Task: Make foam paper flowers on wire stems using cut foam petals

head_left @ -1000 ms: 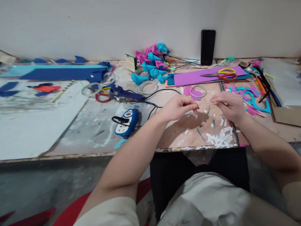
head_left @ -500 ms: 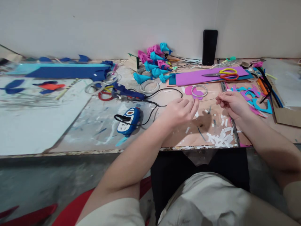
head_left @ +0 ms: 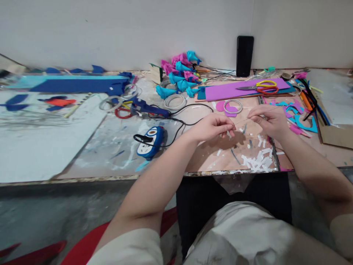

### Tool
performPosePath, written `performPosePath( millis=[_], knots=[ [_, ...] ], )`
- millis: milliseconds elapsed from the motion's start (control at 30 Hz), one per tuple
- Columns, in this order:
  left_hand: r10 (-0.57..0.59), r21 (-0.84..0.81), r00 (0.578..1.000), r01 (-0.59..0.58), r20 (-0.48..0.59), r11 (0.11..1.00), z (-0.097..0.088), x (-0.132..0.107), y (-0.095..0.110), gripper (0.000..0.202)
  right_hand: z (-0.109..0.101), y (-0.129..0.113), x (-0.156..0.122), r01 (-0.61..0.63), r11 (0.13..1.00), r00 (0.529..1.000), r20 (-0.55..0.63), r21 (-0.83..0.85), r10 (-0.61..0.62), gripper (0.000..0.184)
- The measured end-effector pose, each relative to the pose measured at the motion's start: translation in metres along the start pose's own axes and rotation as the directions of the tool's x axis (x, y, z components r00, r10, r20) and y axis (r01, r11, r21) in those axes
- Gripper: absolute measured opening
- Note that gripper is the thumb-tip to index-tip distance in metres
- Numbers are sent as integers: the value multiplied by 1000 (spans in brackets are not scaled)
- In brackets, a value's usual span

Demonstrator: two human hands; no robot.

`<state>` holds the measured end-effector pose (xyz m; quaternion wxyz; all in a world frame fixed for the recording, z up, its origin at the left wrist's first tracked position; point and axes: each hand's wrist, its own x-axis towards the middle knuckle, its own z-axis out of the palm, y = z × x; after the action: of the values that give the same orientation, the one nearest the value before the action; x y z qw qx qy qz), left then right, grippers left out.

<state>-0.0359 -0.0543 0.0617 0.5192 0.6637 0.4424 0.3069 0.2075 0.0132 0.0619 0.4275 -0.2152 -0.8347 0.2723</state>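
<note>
Between my two hands runs a thin wire [head_left: 241,122], held in the air above the table's front part. My left hand [head_left: 217,127] pinches its left end, fingers curled. The other end sits in the closed fingertips of my right hand [head_left: 267,117]. Just behind them lies a tape roll [head_left: 233,106] over pink foam pieces [head_left: 220,106]. White paper strips [head_left: 259,158] are scattered below my right hand. Yellow-and-red-handled scissors [head_left: 266,87] rest on a purple foam sheet [head_left: 220,91] farther back.
A blue power socket [head_left: 151,142] and a glue gun [head_left: 150,107] with its black cord lie left of my hands. Behind are pink and blue crepe flowers [head_left: 176,75] on stems and a phone [head_left: 245,55] against the wall. Foam scraps [head_left: 305,121] lie at right.
My left hand has turned and shifted slightly right, its fingers now pointing lower. My right hand has moved a little left, so the hands are closer together on the wire.
</note>
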Motion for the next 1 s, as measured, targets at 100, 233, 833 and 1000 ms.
performPosePath(
  millis=[100, 233, 833, 1000],
  knots=[
    [-2, 34, 1000, 2, -18, 999, 5, 0, -2, 35, 2, -2, -1, -26, 999, 1000, 10, -27, 26, 28],
    [207, 457, 937, -58, -282, 888, 14, -2, -8, 28, 8, -6, -3, -176, 984, 979, -112, -31, 171, 25],
    [248, 521, 909, -42, -334, 853, 17, 4, -12, 26, 6, 8, 1, -245, 968, 942, -221, 64, 253, 24],
    [60, -46, 991, -66, -122, 997, 6, 7, -1, 41, 4, 10, 1, -99, 994, 987, -122, 56, 105, 27]
  ],
)
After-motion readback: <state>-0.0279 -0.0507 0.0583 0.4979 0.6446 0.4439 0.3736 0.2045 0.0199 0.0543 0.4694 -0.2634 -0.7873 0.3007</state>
